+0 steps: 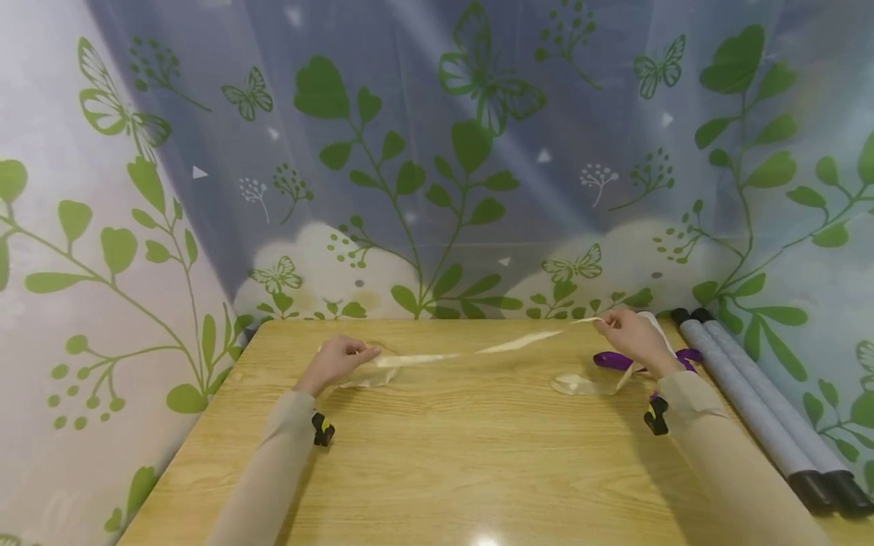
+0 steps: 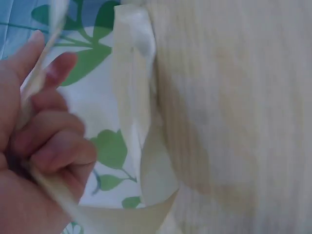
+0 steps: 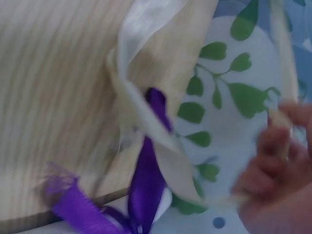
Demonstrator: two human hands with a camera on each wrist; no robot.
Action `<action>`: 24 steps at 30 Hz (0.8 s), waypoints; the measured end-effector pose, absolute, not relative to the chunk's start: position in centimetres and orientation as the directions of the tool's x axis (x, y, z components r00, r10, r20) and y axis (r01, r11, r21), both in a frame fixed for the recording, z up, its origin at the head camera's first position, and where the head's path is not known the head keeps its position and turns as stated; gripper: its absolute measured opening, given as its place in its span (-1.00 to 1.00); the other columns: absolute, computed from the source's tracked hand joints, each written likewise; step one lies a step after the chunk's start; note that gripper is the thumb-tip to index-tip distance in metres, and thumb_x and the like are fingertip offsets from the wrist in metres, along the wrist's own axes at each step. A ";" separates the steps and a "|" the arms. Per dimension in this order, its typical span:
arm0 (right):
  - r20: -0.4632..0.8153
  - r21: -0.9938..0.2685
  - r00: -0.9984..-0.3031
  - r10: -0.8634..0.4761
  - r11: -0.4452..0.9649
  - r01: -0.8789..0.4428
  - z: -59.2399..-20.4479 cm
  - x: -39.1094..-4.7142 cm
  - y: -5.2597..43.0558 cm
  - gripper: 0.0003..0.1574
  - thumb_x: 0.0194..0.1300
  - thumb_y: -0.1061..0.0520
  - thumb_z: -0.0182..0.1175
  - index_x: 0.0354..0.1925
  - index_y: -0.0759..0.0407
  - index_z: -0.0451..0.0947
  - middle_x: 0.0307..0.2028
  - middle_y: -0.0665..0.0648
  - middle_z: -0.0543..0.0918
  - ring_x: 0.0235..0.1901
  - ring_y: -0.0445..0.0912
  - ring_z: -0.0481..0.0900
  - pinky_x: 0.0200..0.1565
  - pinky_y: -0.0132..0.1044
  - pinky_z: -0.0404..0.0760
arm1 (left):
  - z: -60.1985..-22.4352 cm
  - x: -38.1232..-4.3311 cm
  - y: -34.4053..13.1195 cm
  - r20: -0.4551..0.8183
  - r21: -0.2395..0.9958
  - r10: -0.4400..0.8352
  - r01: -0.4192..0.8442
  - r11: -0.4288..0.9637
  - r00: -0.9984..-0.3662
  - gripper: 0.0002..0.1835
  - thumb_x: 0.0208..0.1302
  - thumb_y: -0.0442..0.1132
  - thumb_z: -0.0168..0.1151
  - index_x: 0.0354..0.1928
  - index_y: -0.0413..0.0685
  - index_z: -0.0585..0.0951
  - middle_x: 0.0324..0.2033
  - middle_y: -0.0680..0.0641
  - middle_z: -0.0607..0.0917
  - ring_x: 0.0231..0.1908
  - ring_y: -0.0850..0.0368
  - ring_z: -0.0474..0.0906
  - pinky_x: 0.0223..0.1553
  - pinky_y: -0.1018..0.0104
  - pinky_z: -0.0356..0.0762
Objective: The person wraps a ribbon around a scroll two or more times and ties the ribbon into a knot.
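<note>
A cream satin ribbon stretches, slightly twisted, between my two hands above the wooden table. My left hand pinches it on the left; in the left wrist view the left hand has its fingers curled round the ribbon. On the right and a little higher, my right hand pinches the other part. The right wrist view shows the right hand gripping the ribbon. Loose lengths of it hang below each hand in loops. A purple ribbon lies under my right hand, its end frayed in the right wrist view.
Two grey rolls with black ends lie along the right edge of the wooden table. Behind the table hangs a curtain printed with green leaves and butterflies. A white item sits partly hidden behind my right hand.
</note>
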State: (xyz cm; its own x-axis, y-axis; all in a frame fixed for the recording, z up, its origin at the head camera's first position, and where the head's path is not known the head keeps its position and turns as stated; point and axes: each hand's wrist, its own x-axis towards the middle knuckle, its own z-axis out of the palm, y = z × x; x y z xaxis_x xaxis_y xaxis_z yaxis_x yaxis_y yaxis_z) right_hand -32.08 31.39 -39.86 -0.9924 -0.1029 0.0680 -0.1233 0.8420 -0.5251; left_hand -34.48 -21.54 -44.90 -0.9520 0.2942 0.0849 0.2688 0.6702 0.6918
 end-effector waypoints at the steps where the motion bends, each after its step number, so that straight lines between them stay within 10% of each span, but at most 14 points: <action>1: 0.047 -0.523 -0.987 -0.151 0.838 -0.153 -40.2 -32.1 31.5 -0.57 0.52 -0.09 -0.04 -0.20 0.25 0.51 -0.43 0.18 0.55 -0.60 -0.12 0.28 -0.50 -0.25 0.31 | -45.0 -34.5 -21.5 0.055 0.693 0.317 0.265 0.671 -0.947 -0.56 0.39 0.11 0.14 -0.36 -0.13 0.71 -0.47 -0.09 0.59 -0.60 0.17 0.24 -0.52 0.32 0.30; 5: -0.068 -0.547 -0.942 -0.327 0.802 -0.239 -41.3 -31.9 30.9 -0.65 0.43 0.06 0.12 -0.03 0.34 0.44 -0.27 0.26 0.59 -0.41 -0.04 0.48 -0.36 -0.20 0.46 | -45.4 -34.2 -20.9 -0.048 0.698 0.363 0.229 0.678 -0.930 -0.68 0.44 -0.02 0.12 -0.09 -0.12 0.67 -0.39 -0.06 0.65 -0.60 0.19 0.34 -0.55 0.30 0.43; 10: -0.229 -0.466 -0.879 -0.417 0.840 -0.277 -42.5 -31.1 28.5 -0.24 0.29 -0.04 0.29 0.25 0.36 0.27 -0.11 0.30 0.60 -0.19 0.05 0.57 -0.20 -0.10 0.56 | -45.5 -33.8 -19.7 -0.145 0.653 0.358 0.183 0.735 -0.922 -0.71 0.35 -0.12 0.23 0.02 -0.11 0.58 -0.57 -0.10 0.58 -0.73 0.17 0.35 -0.64 0.32 0.41; 15: -0.213 -0.368 -0.902 -0.374 0.887 -0.281 -43.8 -30.6 27.0 -0.39 0.29 -0.15 0.27 0.06 0.27 0.43 -0.20 0.15 0.63 -0.29 -0.07 0.52 -0.22 -0.13 0.53 | -45.7 -33.6 -18.8 -0.181 0.620 0.365 0.182 0.763 -0.913 -0.86 0.31 -0.20 0.27 -0.32 -0.11 0.57 -0.66 -0.11 0.59 -0.72 0.10 0.51 -0.62 0.32 0.51; 24: -0.153 -0.222 -0.949 -0.276 0.945 -0.239 -43.5 -31.1 29.1 -0.78 0.26 0.11 0.25 -0.41 0.19 0.45 -0.48 0.08 0.49 -0.46 -0.04 0.39 -0.37 -0.19 0.36 | -45.7 -34.1 -21.0 -0.152 0.636 0.355 0.183 0.749 -0.922 -0.56 0.36 -0.12 0.22 -0.67 -0.18 0.57 -0.80 -0.01 0.53 -0.77 0.18 0.44 -0.60 0.34 0.48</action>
